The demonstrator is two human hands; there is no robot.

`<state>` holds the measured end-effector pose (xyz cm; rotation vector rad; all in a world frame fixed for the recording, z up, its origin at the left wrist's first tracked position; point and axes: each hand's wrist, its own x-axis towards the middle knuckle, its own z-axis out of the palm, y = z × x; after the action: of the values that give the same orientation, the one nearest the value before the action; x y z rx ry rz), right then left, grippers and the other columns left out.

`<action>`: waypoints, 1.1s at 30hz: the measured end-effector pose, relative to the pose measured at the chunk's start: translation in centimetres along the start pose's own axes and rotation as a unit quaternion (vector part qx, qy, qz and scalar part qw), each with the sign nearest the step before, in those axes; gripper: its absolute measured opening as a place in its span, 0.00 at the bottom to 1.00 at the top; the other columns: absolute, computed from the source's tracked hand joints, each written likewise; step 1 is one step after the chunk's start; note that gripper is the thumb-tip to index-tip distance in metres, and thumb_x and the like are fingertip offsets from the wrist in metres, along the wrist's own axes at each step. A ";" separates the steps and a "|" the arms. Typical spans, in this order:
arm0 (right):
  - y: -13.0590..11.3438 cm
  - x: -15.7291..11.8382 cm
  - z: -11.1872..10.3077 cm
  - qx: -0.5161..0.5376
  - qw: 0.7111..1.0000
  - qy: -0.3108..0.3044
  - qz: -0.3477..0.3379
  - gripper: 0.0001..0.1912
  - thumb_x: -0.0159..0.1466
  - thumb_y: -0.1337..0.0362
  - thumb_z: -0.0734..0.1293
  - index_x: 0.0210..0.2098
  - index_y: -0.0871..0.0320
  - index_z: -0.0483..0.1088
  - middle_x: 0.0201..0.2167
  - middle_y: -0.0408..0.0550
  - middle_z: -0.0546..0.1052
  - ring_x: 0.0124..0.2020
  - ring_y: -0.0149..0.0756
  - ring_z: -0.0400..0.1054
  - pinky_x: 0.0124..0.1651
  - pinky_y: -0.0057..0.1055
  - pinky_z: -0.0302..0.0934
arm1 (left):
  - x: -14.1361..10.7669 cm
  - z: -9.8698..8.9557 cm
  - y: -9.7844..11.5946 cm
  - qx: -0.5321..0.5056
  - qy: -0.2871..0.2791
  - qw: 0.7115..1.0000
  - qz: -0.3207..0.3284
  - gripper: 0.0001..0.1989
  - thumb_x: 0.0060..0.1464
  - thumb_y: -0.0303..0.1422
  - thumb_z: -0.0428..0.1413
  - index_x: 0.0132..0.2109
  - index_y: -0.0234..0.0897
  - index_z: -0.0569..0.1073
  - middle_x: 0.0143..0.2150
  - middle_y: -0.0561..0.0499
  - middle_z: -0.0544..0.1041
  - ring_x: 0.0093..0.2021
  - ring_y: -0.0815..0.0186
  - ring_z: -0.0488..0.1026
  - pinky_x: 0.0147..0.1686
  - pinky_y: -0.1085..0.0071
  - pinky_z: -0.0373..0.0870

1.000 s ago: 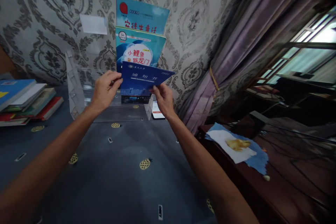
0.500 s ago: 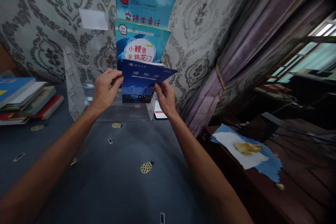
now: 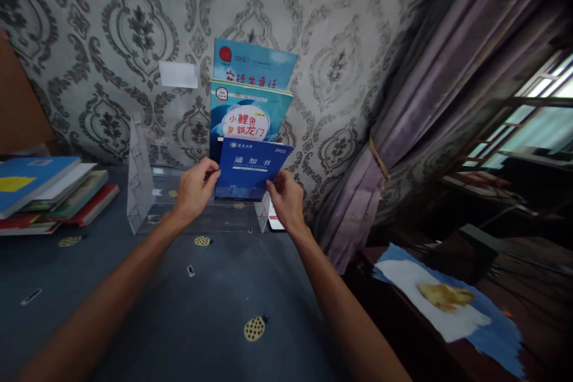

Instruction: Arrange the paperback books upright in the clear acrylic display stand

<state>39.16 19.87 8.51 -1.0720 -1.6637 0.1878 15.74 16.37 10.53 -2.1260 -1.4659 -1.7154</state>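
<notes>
A dark blue booklet [image 3: 250, 174] with white lettering is pinched at its two side edges, by my left hand [image 3: 197, 190] and my right hand [image 3: 285, 200]. It stands in front of a teal book [image 3: 246, 116] with red characters, and a taller light blue book [image 3: 255, 65] rises behind that one. All are at the right end of a clear tiered rack [image 3: 139, 182] against the wall. The lower edge of the booklet sits low between the hands, close to the rack; whether it touches is unclear.
A stack of books [image 3: 40, 182] lies at the left. A phone [image 3: 274, 219] is partly hidden beside the rack's right end. At the right are a purple curtain [image 3: 353, 209] and a side table with a blue cloth [image 3: 504, 334].
The booklet now faces me more upright and sits lower against the books, with both hands still on it. The whole view has shifted, so the scene appears lower in the frame.
</notes>
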 end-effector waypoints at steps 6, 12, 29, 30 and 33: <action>0.0 -0.3 0.2 -0.081 0.997 -0.007 0.004 0.05 0.62 0.60 0.63 0.33 0.54 0.68 0.31 0.47 0.77 0.32 0.41 0.71 0.39 0.36 0.61 | -0.7 0.4 -0.7 0.026 -0.005 1.000 -0.007 0.04 0.61 0.35 0.52 0.39 0.41 0.69 0.36 0.49 0.79 0.37 0.60 0.76 0.39 0.65 0.67; 0.2 -0.5 0.5 -0.096 0.995 0.013 0.007 0.06 0.64 0.58 0.64 0.34 0.53 0.67 0.32 0.49 0.78 0.34 0.42 0.73 0.39 0.36 0.61 | -0.8 0.8 -1.3 0.044 -0.019 0.999 -0.009 0.03 0.62 0.34 0.51 0.40 0.41 0.68 0.37 0.49 0.79 0.38 0.59 0.76 0.39 0.65 0.67; 0.4 -0.4 0.6 -0.082 0.996 0.022 0.013 0.14 0.64 0.60 0.65 0.47 0.57 0.73 0.33 0.50 0.81 0.34 0.45 0.76 0.41 0.39 0.65 | -1.0 1.1 -1.0 0.139 -0.025 0.990 -0.008 0.12 0.67 0.33 0.51 0.55 0.36 0.70 0.45 0.43 0.81 0.44 0.56 0.78 0.45 0.61 0.73; 0.4 -0.4 0.7 -0.083 0.996 0.021 0.013 0.15 0.64 0.60 0.65 0.48 0.58 0.73 0.32 0.50 0.81 0.34 0.46 0.76 0.41 0.40 0.65 | -1.0 1.0 -0.9 0.151 -0.031 0.988 -0.001 0.12 0.68 0.33 0.50 0.55 0.36 0.71 0.48 0.42 0.80 0.47 0.55 0.78 0.47 0.61 0.73; 0.5 -0.4 0.7 -0.084 0.996 0.016 0.019 0.16 0.63 0.60 0.65 0.48 0.58 0.74 0.32 0.50 0.81 0.34 0.46 0.76 0.41 0.40 0.65 | -1.0 0.9 -0.8 0.171 -0.049 0.984 0.004 0.12 0.69 0.33 0.49 0.54 0.34 0.72 0.50 0.39 0.80 0.50 0.52 0.77 0.49 0.59 0.73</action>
<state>38.82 20.13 7.65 -1.2275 -1.6538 0.0560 15.97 16.66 9.01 -2.0505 -1.6337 -1.2580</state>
